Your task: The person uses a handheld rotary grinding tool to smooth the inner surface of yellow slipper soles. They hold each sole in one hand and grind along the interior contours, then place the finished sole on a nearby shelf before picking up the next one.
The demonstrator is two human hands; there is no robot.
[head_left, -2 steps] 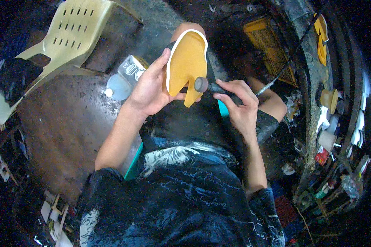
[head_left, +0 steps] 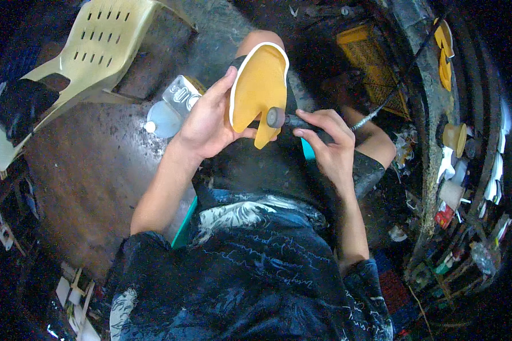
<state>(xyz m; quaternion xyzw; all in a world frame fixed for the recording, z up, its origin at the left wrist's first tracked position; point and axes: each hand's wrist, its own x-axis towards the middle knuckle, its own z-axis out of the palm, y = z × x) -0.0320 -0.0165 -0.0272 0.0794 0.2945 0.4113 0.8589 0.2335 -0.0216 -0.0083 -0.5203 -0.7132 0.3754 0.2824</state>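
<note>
In my left hand (head_left: 210,122) is a yellow, white-rimmed footwear piece (head_left: 257,79), upright with a notched lower end; my thumb is at its left edge and some fingers are behind it. My right hand (head_left: 330,136) grips a black handheld tool (head_left: 294,121) with a grey round head (head_left: 276,117) at the piece's notch; whether they touch, I cannot tell. A cord (head_left: 370,116) runs from the tool toward the upper right. My bare knees show behind the piece and to the right, and a teal edge (head_left: 308,149) shows below the tool.
A cream plastic chair (head_left: 102,45) with a dark object (head_left: 23,113) on it stands upper left. Plastic containers (head_left: 164,119) sit left of my left hand. A yellow mesh panel (head_left: 370,65) lies upper right. A cluttered ledge (head_left: 438,170) runs down the right, with several yellow pieces (head_left: 444,68).
The yellow piece has shifted very slightly downward, and the tool's head has moved a little at the notch. Both hands keep their grips.
</note>
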